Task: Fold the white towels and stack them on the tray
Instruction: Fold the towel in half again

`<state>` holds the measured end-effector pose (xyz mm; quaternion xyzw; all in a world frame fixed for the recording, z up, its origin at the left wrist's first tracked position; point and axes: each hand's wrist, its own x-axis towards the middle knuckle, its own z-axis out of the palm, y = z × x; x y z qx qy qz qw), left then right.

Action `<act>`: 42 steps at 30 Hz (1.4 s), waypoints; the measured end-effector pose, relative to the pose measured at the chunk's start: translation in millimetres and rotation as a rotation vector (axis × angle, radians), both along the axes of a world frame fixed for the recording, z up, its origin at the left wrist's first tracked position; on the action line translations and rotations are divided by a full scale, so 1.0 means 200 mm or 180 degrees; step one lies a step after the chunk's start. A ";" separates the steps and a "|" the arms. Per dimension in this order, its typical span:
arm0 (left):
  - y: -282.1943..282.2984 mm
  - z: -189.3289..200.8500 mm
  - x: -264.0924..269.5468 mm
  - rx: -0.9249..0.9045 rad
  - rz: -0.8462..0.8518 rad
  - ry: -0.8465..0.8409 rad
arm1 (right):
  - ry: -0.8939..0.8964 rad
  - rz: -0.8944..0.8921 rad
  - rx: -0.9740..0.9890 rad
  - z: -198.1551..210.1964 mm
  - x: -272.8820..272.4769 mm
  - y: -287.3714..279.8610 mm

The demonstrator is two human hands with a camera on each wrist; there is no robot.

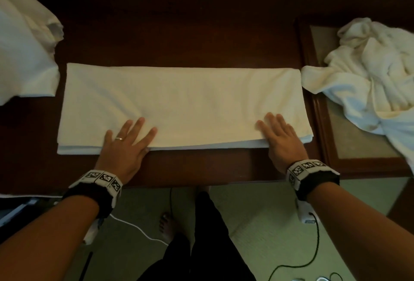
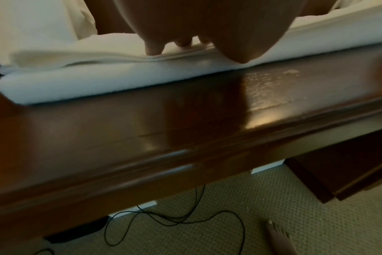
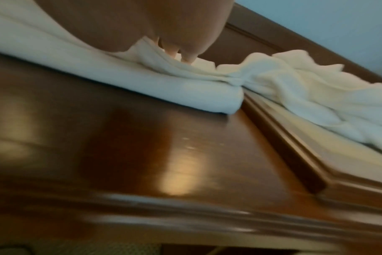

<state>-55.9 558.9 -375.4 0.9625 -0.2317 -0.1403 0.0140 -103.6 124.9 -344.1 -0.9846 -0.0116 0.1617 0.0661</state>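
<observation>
Two flat hands, left hand (image 1: 125, 146) and right hand (image 1: 280, 139), fingers spread, press folded towel (image 1: 179, 103) on desk (image 1: 201, 166); next likely folding it crosswise

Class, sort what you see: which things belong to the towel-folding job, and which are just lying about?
Job: folded towel; crumpled towels; tray; loose towel at left; left hand; right hand.
Lying about: black cable; white cable.
</observation>
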 end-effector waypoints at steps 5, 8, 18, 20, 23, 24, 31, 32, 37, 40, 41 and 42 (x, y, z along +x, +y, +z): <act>0.00 -0.01 0.00 -0.0018 0.0012 -0.0029 | -0.0256 -0.0331 -0.0118 0.05 -0.07 -0.19; 0.01 0.02 0.01 -0.0136 -0.0001 -0.0021 | -0.0447 -0.0194 -0.0289 0.06 -0.09 -0.17; 0.41 0.13 0.12 0.0125 0.0502 -0.0408 | -0.0356 0.1046 -0.0088 -0.02 0.08 0.59; 0.49 0.13 0.10 0.0262 0.0214 -0.0208 | 0.0054 0.0948 -0.0026 -0.05 0.08 0.64; 0.48 0.15 0.02 0.0416 0.0237 0.0073 | -0.0025 0.0949 0.0107 -0.05 0.06 0.64; 0.43 0.17 0.02 0.0407 0.0373 0.0171 | 0.0041 0.0966 0.0088 -0.05 0.06 0.63; -0.05 0.08 0.09 0.0097 0.0520 0.0252 | 0.0016 0.0903 -0.0018 -0.02 0.07 0.56; -0.07 0.05 0.09 0.0213 0.0626 0.0326 | 0.0008 0.0751 -0.0087 -0.02 0.06 0.53; -0.01 0.03 0.04 0.0402 0.0901 0.0420 | 0.0226 -0.0014 -0.0369 0.06 0.01 0.31; 0.06 0.06 0.03 0.0465 0.0984 0.0571 | 0.0048 0.0251 -0.0457 0.10 -0.07 0.24; 0.07 0.07 0.03 0.0499 0.0984 0.0611 | 0.0015 0.0382 -0.0515 0.11 -0.09 0.23; 0.07 0.09 0.03 0.0518 0.0996 0.0641 | 0.0061 0.0466 -0.0551 0.13 -0.11 0.22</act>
